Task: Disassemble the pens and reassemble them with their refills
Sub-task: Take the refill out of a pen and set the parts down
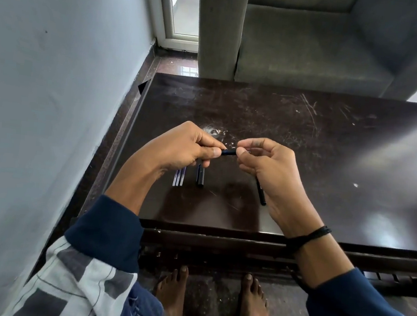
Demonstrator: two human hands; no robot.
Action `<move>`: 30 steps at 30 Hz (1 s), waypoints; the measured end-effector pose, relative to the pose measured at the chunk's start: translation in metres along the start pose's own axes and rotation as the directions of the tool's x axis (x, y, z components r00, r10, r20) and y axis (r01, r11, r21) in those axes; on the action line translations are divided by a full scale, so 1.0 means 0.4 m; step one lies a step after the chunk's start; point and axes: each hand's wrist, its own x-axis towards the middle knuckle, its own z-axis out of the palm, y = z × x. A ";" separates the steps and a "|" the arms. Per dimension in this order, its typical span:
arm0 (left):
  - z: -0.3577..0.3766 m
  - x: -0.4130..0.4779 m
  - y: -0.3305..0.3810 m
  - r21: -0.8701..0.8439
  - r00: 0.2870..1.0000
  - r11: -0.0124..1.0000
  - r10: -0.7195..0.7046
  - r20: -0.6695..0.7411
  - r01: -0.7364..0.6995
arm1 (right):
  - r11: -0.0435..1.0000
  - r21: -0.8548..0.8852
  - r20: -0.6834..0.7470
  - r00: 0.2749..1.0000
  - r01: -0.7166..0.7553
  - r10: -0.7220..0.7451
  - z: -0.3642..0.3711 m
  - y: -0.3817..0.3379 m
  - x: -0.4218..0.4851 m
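Both hands hold one dark blue pen [229,152] level above the dark table [295,131]. My left hand [185,147] pinches its left end between thumb and fingers. My right hand [266,164] pinches its right end at the fingertips. Most of the pen is hidden inside the hands. Several thin refills [178,178] lie side by side on the table under my left hand. A black pen cap or barrel piece [201,176] lies just right of them. Another black pen barrel [261,194] lies under my right palm, partly hidden.
A grey wall runs close along the table's left side. A grey armchair [304,39] stands behind the far table edge. My bare feet rest on the floor below the near edge.
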 end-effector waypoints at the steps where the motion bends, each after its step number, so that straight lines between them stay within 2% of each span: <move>1: 0.000 0.001 -0.001 0.001 1.000 1.000 0.002 -0.002 -0.002 | 1.000 0.006 0.000 1.000 -0.015 0.015 0.001 0.000 0.000; 6: 0.007 0.003 -0.004 -0.025 1.000 1.000 0.018 0.005 -0.018 | 1.000 -0.008 -0.032 0.999 -0.022 0.022 0.004 0.001 0.000; 11: 0.004 0.004 -0.004 -0.010 1.000 1.000 0.017 -0.007 -0.017 | 0.998 0.053 0.021 1.000 -0.023 0.022 0.001 -0.002 0.003; 16: 0.007 0.003 -0.003 -0.023 1.000 1.000 0.020 0.004 -0.020 | 0.999 -0.032 -0.022 1.000 -0.018 0.017 0.005 0.000 -0.002; 22: 0.001 0.003 -0.006 -0.011 1.000 1.000 0.021 -0.004 -0.021 | 0.997 0.067 0.055 0.998 -0.030 0.026 0.002 -0.002 0.005; 26: 0.002 0.002 -0.003 -0.019 1.000 1.000 0.018 0.004 -0.018 | 0.999 -0.017 -0.013 0.999 -0.036 0.036 0.006 0.000 0.002; 30: 0.001 0.001 -0.002 -0.034 1.000 0.999 0.018 0.009 -0.018 | 0.998 0.051 -0.001 0.999 -0.040 0.040 0.002 0.001 0.006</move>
